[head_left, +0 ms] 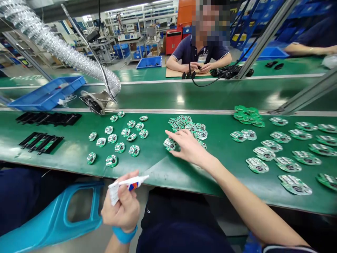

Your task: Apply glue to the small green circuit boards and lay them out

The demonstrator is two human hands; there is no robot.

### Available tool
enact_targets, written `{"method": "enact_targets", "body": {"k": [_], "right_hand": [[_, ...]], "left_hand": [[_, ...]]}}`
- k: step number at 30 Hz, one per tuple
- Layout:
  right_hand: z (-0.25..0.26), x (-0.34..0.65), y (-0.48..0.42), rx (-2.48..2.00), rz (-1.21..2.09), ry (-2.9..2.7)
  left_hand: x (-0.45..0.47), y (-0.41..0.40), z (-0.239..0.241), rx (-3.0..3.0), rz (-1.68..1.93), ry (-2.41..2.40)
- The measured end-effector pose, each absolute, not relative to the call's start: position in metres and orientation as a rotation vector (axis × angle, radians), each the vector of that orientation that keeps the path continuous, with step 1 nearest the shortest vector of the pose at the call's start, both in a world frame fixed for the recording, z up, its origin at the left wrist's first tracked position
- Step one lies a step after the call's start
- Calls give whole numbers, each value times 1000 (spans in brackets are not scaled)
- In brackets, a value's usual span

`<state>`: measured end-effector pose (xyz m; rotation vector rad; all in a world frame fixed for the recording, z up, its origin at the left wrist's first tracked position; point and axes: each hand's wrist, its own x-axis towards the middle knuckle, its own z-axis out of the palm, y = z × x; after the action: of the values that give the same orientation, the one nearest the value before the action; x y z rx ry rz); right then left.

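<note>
My left hand [122, 202], a blue band at its wrist, is closed around a white glue tube [129, 183] with a pointed nozzle aimed to the right. It is in front of the table's near edge. My right hand [186, 146] reaches over the table with thumb and index finger spread around a small round green circuit board [169, 144]. The thumb is at the board's near edge; whether it grips cannot be told. A heap of similar boards [184, 122] lies just behind that hand, partly covered by it. Several single boards [112, 138] are spread out to the left.
More boards [285, 164] lie across the right side, beside a stack [247, 115]. Black plastic trays [42, 142] sit at far left near a blue bin [47, 93]. A silver duct [71, 52] hangs overhead. A person [200, 52] works opposite; a turquoise stool [52, 218] stands lower left.
</note>
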<state>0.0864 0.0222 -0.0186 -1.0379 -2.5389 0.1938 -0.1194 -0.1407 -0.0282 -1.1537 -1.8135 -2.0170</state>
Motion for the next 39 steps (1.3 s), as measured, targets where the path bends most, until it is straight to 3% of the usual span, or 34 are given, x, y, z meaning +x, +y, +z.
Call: {"method": "enact_targets", "body": {"k": [9,39], "right_hand": [[15,75,-60,-702,195,-2544],[34,72,-77,-691,100,-2623]], "left_hand": [[-105,-125,-36,-1514,-1733,-1734],[-121,-125,-24,-1677,-1355,-1440]]}}
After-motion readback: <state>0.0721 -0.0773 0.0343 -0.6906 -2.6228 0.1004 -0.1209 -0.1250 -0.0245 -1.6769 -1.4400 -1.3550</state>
